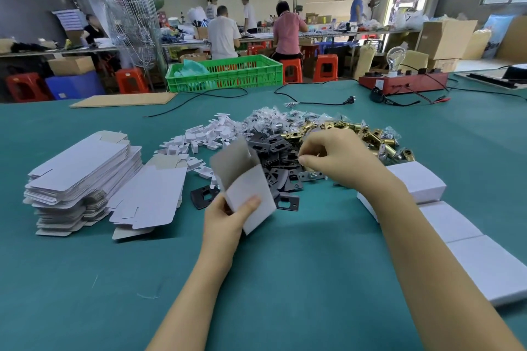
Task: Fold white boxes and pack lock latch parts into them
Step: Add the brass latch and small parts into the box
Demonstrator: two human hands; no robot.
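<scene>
Left hand (228,216), low centre of frame: thumb and fingers (251,202) clamped on an erected white box (248,194), its open flap tilted toward the parts heap.

Right hand (339,159), just beyond and to the right: fingers curled together over the black plates (281,157); whether they already pinch a piece I cannot tell.

Advice: keep the box mouth turned toward the picking hand, lift one plate only, and slide it in flat.

Brass latches (370,134) lie behind, bagged screws (265,118) farther back. Flat blanks (82,174) are stacked at left on the bench (299,265), finished boxes (450,222) at right.
</scene>
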